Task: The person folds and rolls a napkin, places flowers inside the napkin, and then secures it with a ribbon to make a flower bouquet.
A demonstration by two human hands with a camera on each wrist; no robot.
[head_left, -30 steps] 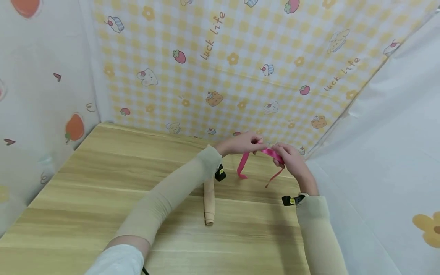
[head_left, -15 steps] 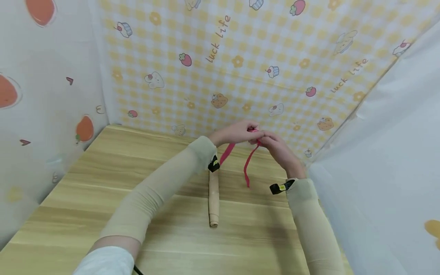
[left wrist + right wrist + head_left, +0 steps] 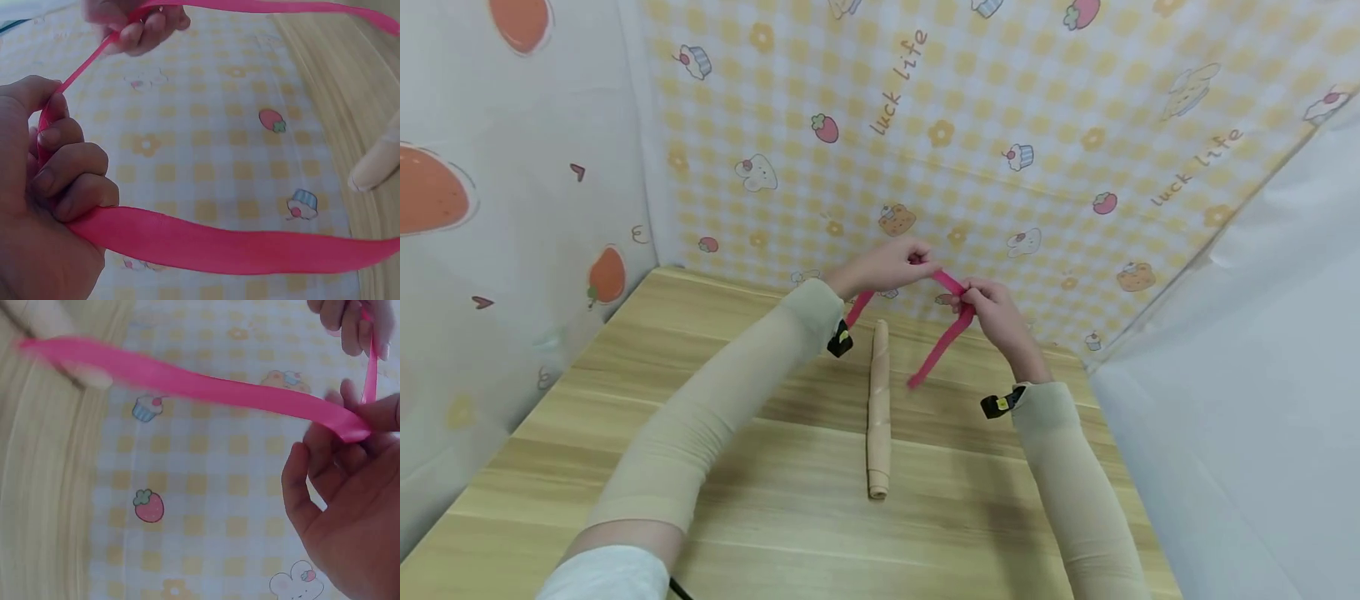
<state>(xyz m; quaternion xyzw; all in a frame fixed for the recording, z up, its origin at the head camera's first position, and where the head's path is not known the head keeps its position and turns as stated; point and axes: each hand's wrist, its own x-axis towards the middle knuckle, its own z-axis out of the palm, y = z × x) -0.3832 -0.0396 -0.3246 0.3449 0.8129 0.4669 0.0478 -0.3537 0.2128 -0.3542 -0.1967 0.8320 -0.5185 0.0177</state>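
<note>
Both hands hold one pink ribbon (image 3: 950, 283) in the air above the far part of the table. My left hand (image 3: 891, 265) has its fingers curled round the ribbon, and a broad tail (image 3: 219, 244) hangs from below its little finger in the left wrist view. Between thumb and fingers, my right hand (image 3: 992, 312) pinches the ribbon a short way to the right. A loose end (image 3: 187, 384) droops from that pinch. The stretch between the hands looks fairly straight. Under them lies a long rolled-up beige bundle (image 3: 878, 417), touched by neither hand.
The wooden table (image 3: 790, 517) meets a yellow checked cloth wall (image 3: 850, 183) at the back. White cloth walls stand on the left (image 3: 535, 167) and right (image 3: 1247, 400). A black cord (image 3: 680, 588) shows by the left upper arm.
The hands came together, then drew apart with the ribbon stretched between them. In the view they have shifted left and slightly up. The rolled bundle is now fully uncovered.
</note>
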